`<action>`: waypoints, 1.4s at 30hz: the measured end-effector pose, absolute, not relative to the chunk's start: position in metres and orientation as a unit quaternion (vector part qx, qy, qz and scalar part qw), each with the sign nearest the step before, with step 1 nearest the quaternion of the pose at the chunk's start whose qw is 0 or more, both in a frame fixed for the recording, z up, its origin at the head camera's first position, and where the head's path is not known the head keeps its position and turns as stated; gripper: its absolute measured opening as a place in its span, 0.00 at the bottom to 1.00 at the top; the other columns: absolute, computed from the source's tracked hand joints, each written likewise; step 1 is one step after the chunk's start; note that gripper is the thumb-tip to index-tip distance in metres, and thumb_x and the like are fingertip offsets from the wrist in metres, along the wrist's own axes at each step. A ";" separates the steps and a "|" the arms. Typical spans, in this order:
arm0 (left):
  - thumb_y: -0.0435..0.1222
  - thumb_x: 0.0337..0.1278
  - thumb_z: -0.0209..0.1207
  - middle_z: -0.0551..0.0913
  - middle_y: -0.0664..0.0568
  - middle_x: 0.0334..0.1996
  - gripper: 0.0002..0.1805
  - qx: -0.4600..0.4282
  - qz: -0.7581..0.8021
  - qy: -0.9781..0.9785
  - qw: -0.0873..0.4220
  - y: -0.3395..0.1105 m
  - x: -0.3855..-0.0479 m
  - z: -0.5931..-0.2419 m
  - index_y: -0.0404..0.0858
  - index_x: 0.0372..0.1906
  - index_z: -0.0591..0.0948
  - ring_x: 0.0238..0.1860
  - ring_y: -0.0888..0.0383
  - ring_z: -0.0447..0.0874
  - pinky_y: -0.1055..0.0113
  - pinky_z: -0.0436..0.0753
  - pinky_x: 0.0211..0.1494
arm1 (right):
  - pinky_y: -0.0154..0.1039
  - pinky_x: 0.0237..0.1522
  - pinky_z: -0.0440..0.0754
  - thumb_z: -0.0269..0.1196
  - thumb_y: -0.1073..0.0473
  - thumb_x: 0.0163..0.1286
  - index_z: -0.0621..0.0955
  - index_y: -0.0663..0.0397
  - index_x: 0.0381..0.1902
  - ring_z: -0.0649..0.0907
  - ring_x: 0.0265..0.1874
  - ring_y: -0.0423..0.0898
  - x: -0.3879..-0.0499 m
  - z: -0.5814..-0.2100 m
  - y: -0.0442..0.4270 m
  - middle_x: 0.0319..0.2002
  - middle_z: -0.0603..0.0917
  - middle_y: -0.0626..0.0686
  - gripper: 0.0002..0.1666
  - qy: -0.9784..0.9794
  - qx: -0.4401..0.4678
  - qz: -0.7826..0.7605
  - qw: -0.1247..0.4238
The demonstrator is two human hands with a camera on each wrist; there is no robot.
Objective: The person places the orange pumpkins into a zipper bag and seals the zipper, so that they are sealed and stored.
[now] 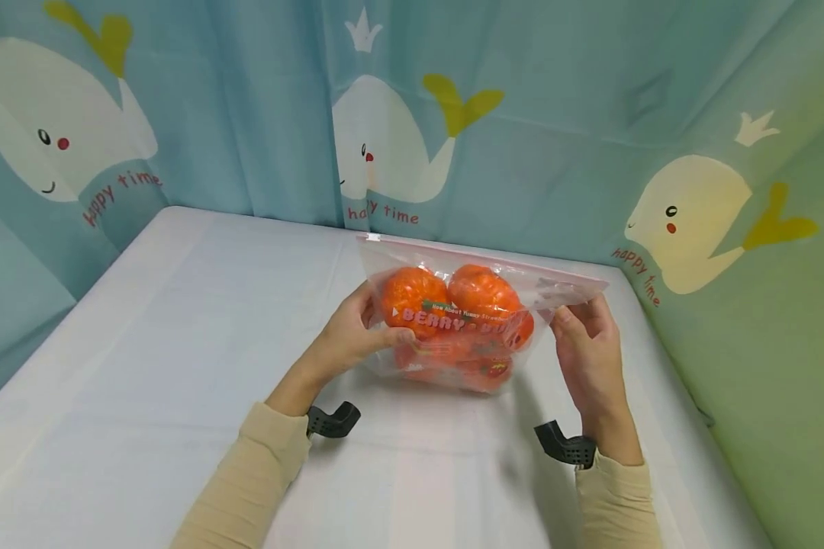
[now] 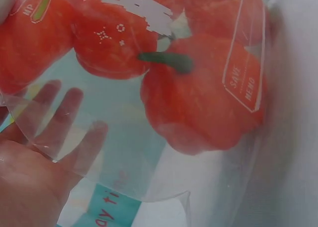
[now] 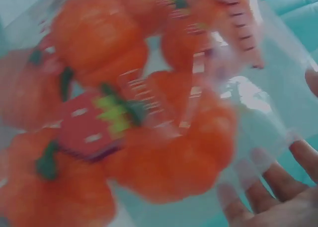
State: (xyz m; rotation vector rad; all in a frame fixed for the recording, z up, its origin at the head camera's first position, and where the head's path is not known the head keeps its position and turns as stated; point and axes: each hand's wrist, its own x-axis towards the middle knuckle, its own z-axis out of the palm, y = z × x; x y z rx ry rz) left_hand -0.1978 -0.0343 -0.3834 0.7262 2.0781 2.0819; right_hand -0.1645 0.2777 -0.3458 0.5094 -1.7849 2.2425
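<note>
A clear zip bag point(image 1: 446, 343) with printed lettering stands on the table, full of several small orange toy pumpkins point(image 1: 415, 293) with green stems. At the bag's left side my left hand point(image 1: 346, 335) holds it, thumb in front and fingers behind. My right hand point(image 1: 590, 351) pinches the bag near its upper right corner. A white slider point(image 1: 373, 238) sits at the left end of the zip edge. Through the film in the left wrist view, fingers of the left hand point(image 2: 30, 177) show behind the bag. The right wrist view is blurred, with right-hand fingers point(image 3: 283, 182) along the film.
The white table point(image 1: 178, 366) stretches out to the left and in front of the bag. Behind it hangs a blue curtain point(image 1: 268, 114) with whale prints, and a green curtain side point(image 1: 783, 366) runs along the right. Each wrist wears a black camera mount point(image 1: 334, 420).
</note>
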 end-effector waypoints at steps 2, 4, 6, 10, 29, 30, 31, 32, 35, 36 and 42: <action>0.45 0.51 0.72 0.70 0.55 0.67 0.45 0.235 0.688 0.684 0.056 -0.035 -0.198 -0.383 0.56 0.73 0.62 0.69 0.56 0.69 0.55 0.69 0.72 | 0.35 0.64 0.74 0.50 0.71 0.73 0.63 0.51 0.73 0.74 0.60 0.47 -0.166 -0.353 0.277 0.60 0.74 0.52 0.32 -0.644 0.182 0.739 0.083; 0.45 0.51 0.72 0.70 0.55 0.67 0.45 0.227 0.689 0.686 0.056 -0.037 -0.197 -0.382 0.55 0.73 0.62 0.70 0.56 0.68 0.56 0.68 0.73 | 0.34 0.62 0.76 0.52 0.71 0.72 0.60 0.48 0.74 0.75 0.61 0.46 -0.169 -0.358 0.277 0.62 0.74 0.52 0.35 -0.677 0.185 0.710 0.052; 0.45 0.51 0.72 0.70 0.56 0.67 0.45 0.213 0.691 0.689 0.057 -0.039 -0.197 -0.382 0.56 0.73 0.62 0.71 0.57 0.67 0.57 0.68 0.73 | 0.34 0.58 0.78 0.55 0.71 0.71 0.59 0.44 0.74 0.77 0.59 0.45 -0.173 -0.363 0.276 0.62 0.74 0.52 0.38 -0.711 0.176 0.681 0.020; 0.44 0.52 0.72 0.70 0.55 0.68 0.45 0.204 0.703 0.679 0.057 -0.043 -0.198 -0.384 0.54 0.73 0.62 0.71 0.57 0.66 0.56 0.67 0.74 | 0.34 0.55 0.81 0.62 0.64 0.70 0.58 0.39 0.73 0.81 0.56 0.44 -0.179 -0.371 0.274 0.63 0.74 0.53 0.40 -0.772 0.148 0.616 -0.054; 0.45 0.54 0.70 0.66 0.56 0.71 0.47 0.188 0.622 0.747 0.140 -0.054 -0.208 -0.406 0.48 0.76 0.57 0.76 0.50 0.56 0.42 0.56 0.77 | 0.34 0.60 0.77 0.64 0.61 0.69 0.53 0.38 0.76 0.73 0.68 0.52 -0.187 -0.392 0.273 0.71 0.66 0.52 0.46 -0.775 0.127 0.610 -0.103; 0.46 0.55 0.69 0.68 0.56 0.71 0.46 0.184 0.624 0.747 0.137 -0.054 -0.209 -0.406 0.49 0.76 0.58 0.75 0.50 0.58 0.42 0.58 0.76 | 0.35 0.61 0.77 0.64 0.62 0.68 0.53 0.36 0.76 0.72 0.69 0.53 -0.188 -0.393 0.274 0.72 0.66 0.51 0.47 -0.774 0.127 0.610 -0.115; 0.46 0.55 0.69 0.69 0.56 0.70 0.46 0.179 0.626 0.747 0.135 -0.054 -0.209 -0.407 0.49 0.76 0.58 0.74 0.50 0.60 0.43 0.60 0.75 | 0.37 0.61 0.77 0.64 0.61 0.68 0.52 0.34 0.76 0.71 0.69 0.54 -0.188 -0.395 0.274 0.72 0.65 0.51 0.48 -0.775 0.126 0.607 -0.125; 0.47 0.55 0.69 0.70 0.55 0.69 0.45 0.177 0.627 0.747 0.131 -0.053 -0.209 -0.407 0.49 0.76 0.59 0.73 0.50 0.62 0.43 0.62 0.74 | 0.38 0.61 0.77 0.65 0.61 0.68 0.52 0.33 0.76 0.72 0.69 0.54 -0.189 -0.397 0.274 0.72 0.66 0.50 0.48 -0.777 0.123 0.603 -0.133; 0.49 0.56 0.68 0.71 0.56 0.68 0.45 0.168 0.630 0.748 0.127 -0.052 -0.209 -0.407 0.51 0.76 0.59 0.70 0.51 0.68 0.47 0.70 0.71 | 0.41 0.60 0.78 0.66 0.58 0.68 0.55 0.33 0.75 0.76 0.66 0.53 -0.190 -0.399 0.273 0.69 0.71 0.51 0.46 -0.788 0.114 0.588 -0.140; 0.49 0.56 0.68 0.71 0.56 0.68 0.45 0.166 0.631 0.747 0.126 -0.052 -0.209 -0.407 0.52 0.76 0.58 0.69 0.52 0.70 0.48 0.72 0.69 | 0.42 0.60 0.78 0.67 0.57 0.67 0.57 0.34 0.74 0.77 0.64 0.52 -0.190 -0.399 0.272 0.68 0.73 0.51 0.45 -0.793 0.112 0.583 -0.139; 0.49 0.59 0.66 0.75 0.51 0.64 0.42 0.154 0.644 0.738 0.133 -0.051 -0.209 -0.406 0.52 0.75 0.58 0.65 0.50 0.76 0.52 0.79 0.62 | 0.39 0.55 0.82 0.66 0.55 0.68 0.59 0.40 0.74 0.83 0.56 0.46 -0.190 -0.397 0.271 0.64 0.76 0.55 0.42 -0.802 0.108 0.571 -0.137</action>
